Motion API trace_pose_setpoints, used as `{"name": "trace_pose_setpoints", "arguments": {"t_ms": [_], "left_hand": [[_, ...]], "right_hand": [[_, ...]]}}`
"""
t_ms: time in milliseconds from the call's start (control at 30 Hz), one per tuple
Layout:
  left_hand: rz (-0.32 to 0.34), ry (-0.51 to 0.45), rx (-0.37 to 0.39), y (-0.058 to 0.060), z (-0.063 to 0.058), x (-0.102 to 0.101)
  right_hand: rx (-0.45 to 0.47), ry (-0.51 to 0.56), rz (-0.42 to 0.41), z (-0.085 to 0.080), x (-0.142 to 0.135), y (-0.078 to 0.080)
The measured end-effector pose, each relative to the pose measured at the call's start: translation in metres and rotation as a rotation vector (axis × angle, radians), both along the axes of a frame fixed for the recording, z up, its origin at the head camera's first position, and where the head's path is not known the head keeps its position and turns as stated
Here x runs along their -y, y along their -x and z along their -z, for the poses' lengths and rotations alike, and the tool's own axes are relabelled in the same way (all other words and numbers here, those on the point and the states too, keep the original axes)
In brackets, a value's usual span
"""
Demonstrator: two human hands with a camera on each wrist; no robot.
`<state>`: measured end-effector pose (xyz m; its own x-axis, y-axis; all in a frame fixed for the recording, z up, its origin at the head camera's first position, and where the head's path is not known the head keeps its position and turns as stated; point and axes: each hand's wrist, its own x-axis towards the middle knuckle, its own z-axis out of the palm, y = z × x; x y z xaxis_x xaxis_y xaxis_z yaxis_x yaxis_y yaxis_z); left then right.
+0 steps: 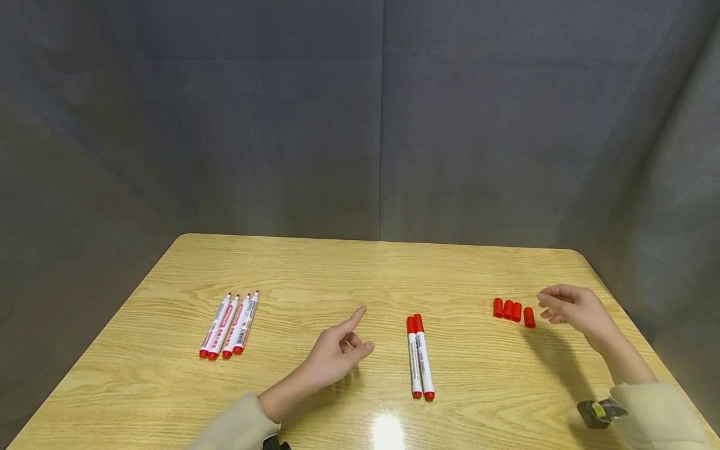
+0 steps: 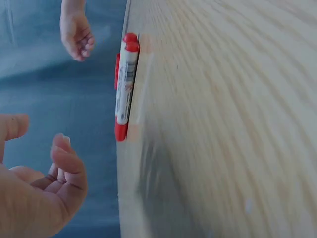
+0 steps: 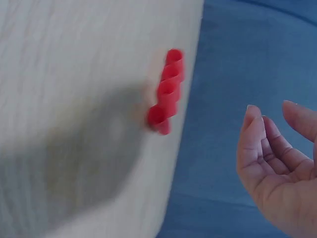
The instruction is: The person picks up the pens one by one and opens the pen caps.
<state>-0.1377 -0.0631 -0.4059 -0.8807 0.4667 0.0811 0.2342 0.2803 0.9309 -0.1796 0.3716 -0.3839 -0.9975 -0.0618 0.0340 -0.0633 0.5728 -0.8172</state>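
Observation:
My left hand [image 1: 333, 355] hovers over the middle of the table, index finger and thumb stretched out, the other fingers loosely bent, holding nothing. To its right lie two capped red markers [image 1: 419, 359] side by side, white-barrelled with red caps; in the left wrist view the markers [image 2: 127, 84] lie beyond the fingers. My right hand [image 1: 579, 312] is raised above the table's right side, fingers loosely bent with nothing between them. Just left of its fingertips, several red marker caps [image 1: 516, 312] lie in a row. In the right wrist view, the caps [image 3: 167, 91] show their open ends.
Several uncapped red markers [image 1: 229, 326] lie side by side at the left of the wooden table [image 1: 315, 275], tips pointing away. A dark grey curtain [image 1: 281, 125] hangs behind and beside the table. The table's far corners are rounded.

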Motion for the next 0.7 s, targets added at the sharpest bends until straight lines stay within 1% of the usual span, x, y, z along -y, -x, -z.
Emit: {"name": "trace_pose_setpoints", "arguments": {"t_ms": [100, 267, 400, 500, 633, 700], "left_hand": [[-0.014, 0.005, 0.037, 0.000, 0.003, -0.008], [-0.037, 0.035, 0.075, -0.001, 0.008, -0.022], [-0.031, 0.039, 0.115, -0.003, 0.011, -0.032], [-0.028, 0.024, 0.153, -0.004, 0.013, -0.038], [-0.046, -0.014, 0.226, -0.002, 0.015, -0.047], [-0.053, -0.019, 0.249, -0.002, 0.016, -0.052]], "right_hand": [[-0.018, -0.028, -0.011, -0.012, 0.010, -0.007], [-0.021, 0.016, -0.042, -0.025, 0.022, -0.014], [-0.035, 0.047, -0.069, -0.032, 0.029, -0.019], [-0.048, 0.065, -0.082, -0.035, 0.033, -0.021], [-0.047, 0.124, -0.103, -0.038, 0.036, -0.023], [-0.045, 0.165, -0.116, -0.039, 0.037, -0.024]]}}
